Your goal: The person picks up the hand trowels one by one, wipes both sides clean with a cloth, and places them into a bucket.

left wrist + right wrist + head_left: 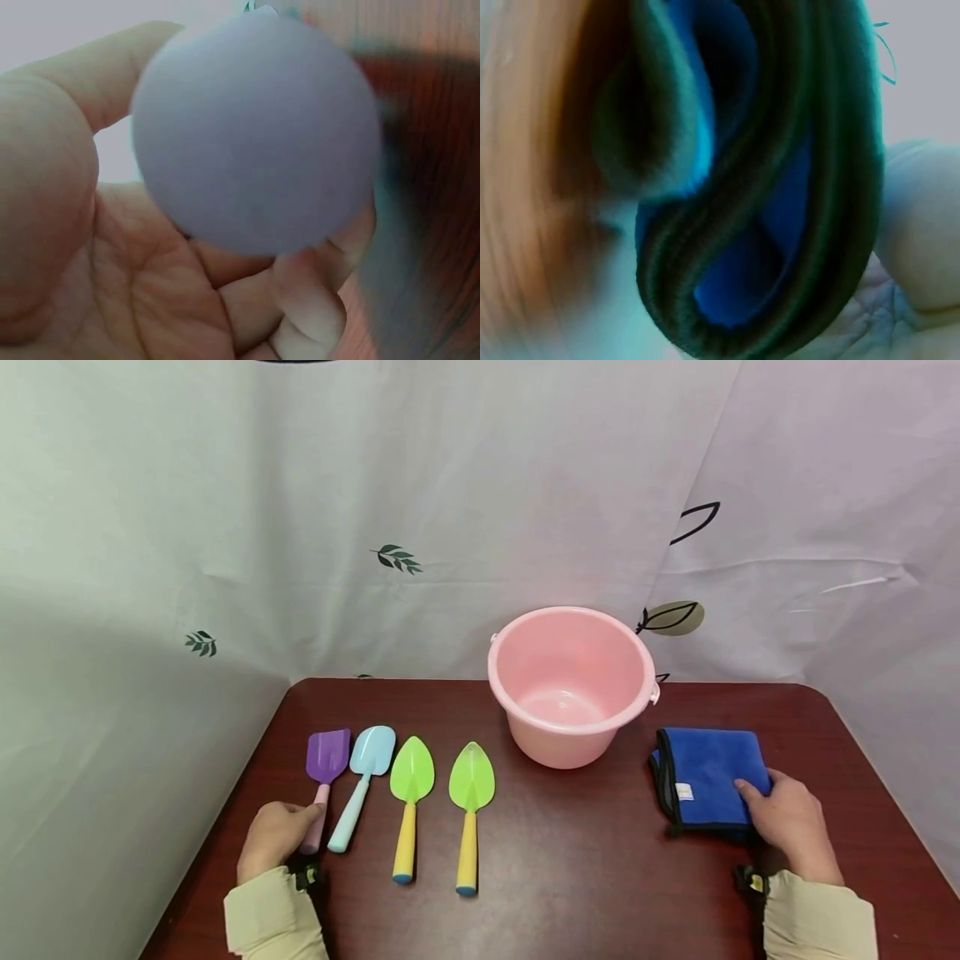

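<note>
At the left of the table, my left hand grips the pink handle of a purple toy shovel. Its round handle end fills the middle of the left wrist view, with fingers curled under it. My right hand holds the right edge of a folded blue cloth, thumb on top. The cloth's dark-edged folds show close up in the right wrist view, against the palm. Just right of the purple shovel lies a light blue shovel.
Two green trowels with yellow handles, a left one and a right one, lie mid-left on the dark red table. A pink bucket stands at the back. White curtains enclose the table's back and sides.
</note>
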{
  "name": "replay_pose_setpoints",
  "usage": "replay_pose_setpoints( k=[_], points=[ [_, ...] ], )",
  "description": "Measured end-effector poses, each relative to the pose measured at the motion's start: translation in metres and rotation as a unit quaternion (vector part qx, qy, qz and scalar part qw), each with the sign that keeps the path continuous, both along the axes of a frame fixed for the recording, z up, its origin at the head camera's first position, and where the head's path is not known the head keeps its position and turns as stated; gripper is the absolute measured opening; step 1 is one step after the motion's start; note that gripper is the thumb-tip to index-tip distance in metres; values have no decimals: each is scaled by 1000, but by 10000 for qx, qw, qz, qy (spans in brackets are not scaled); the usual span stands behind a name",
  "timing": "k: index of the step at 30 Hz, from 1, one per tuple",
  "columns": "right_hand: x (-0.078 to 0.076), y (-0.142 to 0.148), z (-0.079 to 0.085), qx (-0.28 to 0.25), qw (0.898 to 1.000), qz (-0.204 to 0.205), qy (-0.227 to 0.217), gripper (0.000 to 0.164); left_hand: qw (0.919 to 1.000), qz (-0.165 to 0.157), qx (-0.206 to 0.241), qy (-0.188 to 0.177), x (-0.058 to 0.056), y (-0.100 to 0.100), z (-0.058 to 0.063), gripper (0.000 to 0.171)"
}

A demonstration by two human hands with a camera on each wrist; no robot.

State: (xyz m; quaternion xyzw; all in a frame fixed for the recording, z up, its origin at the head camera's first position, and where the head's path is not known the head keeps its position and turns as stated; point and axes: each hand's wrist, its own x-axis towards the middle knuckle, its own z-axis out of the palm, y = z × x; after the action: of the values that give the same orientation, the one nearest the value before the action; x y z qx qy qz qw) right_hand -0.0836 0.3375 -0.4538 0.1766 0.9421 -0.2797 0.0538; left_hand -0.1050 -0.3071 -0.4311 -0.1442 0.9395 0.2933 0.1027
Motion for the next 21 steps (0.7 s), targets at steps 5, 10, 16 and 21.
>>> replay_pose_setpoints(
  k=[5, 10, 16, 21],
  points=[
    [1, 0, 0, -60, 9998, 67, 195, 62, 9999, -90, -31, 89, -2, 0, -2, 43],
    [3, -2, 1, -279, 9987, -98, 405, 58, 9997, -116, -130, 160, -2, 1, -3, 44],
    [4, -5, 4, -376, 9969, -253, 646, 55, 9998, -31, -120, 129, -2, 1, -3, 44],
    [4, -7, 8, -452, 9959, -320, 720, 57, 9998, 28, -197, 60, -4, 1, -4, 47]
  ],
)
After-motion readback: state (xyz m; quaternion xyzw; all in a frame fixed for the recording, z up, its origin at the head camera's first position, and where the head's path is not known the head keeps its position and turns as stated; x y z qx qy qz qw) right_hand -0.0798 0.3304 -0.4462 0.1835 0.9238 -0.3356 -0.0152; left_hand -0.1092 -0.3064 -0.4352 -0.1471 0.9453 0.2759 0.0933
